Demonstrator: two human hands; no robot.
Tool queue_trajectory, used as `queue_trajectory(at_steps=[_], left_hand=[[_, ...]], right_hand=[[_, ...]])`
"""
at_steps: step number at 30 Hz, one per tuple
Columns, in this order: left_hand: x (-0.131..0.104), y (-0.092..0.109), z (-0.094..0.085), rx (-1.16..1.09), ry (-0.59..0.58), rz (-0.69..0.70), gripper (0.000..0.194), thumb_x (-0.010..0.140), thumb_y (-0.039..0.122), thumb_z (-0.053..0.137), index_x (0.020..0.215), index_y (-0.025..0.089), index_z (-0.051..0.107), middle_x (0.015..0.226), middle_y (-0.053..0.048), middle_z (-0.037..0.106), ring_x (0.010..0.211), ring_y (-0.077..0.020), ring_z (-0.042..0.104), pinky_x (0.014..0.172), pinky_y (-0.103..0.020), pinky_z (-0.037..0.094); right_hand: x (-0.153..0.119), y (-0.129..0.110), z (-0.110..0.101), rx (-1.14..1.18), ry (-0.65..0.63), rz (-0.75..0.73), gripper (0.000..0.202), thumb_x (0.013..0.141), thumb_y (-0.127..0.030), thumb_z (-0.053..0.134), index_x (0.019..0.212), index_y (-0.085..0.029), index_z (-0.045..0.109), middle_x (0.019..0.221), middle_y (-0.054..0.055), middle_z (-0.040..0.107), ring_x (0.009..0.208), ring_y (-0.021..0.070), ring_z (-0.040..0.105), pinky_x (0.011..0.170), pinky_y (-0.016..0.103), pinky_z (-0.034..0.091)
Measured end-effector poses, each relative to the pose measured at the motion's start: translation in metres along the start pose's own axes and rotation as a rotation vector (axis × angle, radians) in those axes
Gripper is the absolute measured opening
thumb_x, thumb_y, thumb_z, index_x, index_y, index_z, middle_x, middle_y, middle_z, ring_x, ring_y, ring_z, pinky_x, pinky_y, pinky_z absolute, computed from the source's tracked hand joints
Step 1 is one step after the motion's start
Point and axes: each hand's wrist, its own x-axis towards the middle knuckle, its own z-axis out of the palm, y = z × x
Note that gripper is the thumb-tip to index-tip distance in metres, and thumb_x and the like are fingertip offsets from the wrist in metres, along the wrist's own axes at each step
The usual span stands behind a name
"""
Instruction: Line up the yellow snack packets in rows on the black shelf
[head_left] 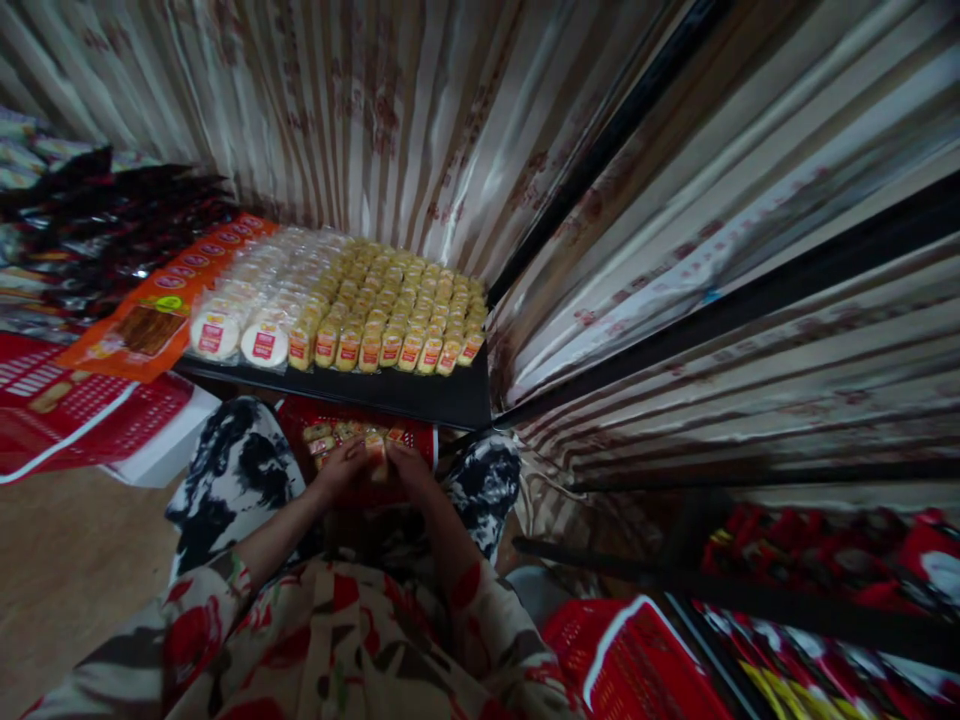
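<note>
My left hand (343,467) and my right hand (409,468) meet over a red basket (420,437) that rests between my knees. Both hold the same small yellow snack packet (375,452) with a red label. Several more of these packets (330,435) lie in the basket just beyond my fingers. Above the basket a black shelf (390,392) carries tight rows of the same yellow packets (405,300), and round pale packets (240,335) fill its left part.
Orange snack bags (157,320) and dark packets (97,240) lie left of the shelf. A red-and-white bag (60,410) sits at lower left. Another red basket (630,660) stands at lower right beside red packets (825,570). A striped curtain (420,120) hangs behind.
</note>
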Motion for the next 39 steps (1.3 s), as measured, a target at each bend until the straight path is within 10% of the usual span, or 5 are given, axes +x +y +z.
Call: queue_trajectory(at_steps=[9,17,29,39], left_hand=[[-0.012,0.046,0.014,0.204,0.118,0.214,0.039,0.049,0.037,0.069,0.078,0.016,0.054,0.062,0.007,0.048,0.054,-0.0066,0.044,0.053,-0.019,0.038],[0.001,0.070,0.069,0.439,-0.040,0.462,0.030,0.070,0.029,0.058,0.096,0.016,0.060,0.081,-0.002,0.064,0.069,-0.0122,0.058,0.062,-0.023,0.048],[0.033,0.100,0.154,0.781,0.061,0.758,0.039,0.082,0.019,0.043,0.119,0.014,0.052,0.118,-0.013,0.057,0.107,-0.0203,0.055,0.094,-0.037,0.046],[0.045,0.099,0.180,0.860,-0.094,0.634,0.040,0.086,0.021,0.037,0.121,0.015,0.054,0.135,-0.009,0.049,0.127,-0.0172,0.041,0.110,-0.035,0.028]], right_hand=[[-0.023,-0.019,0.005,-0.247,0.183,-0.307,0.037,0.079,-0.051,0.052,0.093,-0.020,0.066,0.098,0.005,0.068,0.095,0.0213,0.061,0.086,0.035,0.047],[-0.041,-0.052,-0.023,-0.155,0.275,-0.532,0.035,0.081,-0.034,0.053,0.114,-0.023,0.058,0.108,0.005,0.066,0.099,0.0206,0.062,0.087,0.034,0.050],[0.021,-0.102,-0.079,-0.210,0.842,-0.617,0.033,0.082,-0.034,0.047,0.108,-0.016,0.054,0.100,0.008,0.064,0.090,0.0183,0.061,0.081,0.032,0.048],[0.053,-0.115,-0.108,-0.288,0.830,-0.640,0.030,0.080,-0.030,0.047,0.104,-0.016,0.057,0.099,0.007,0.063,0.091,0.0179,0.058,0.084,0.031,0.045]])
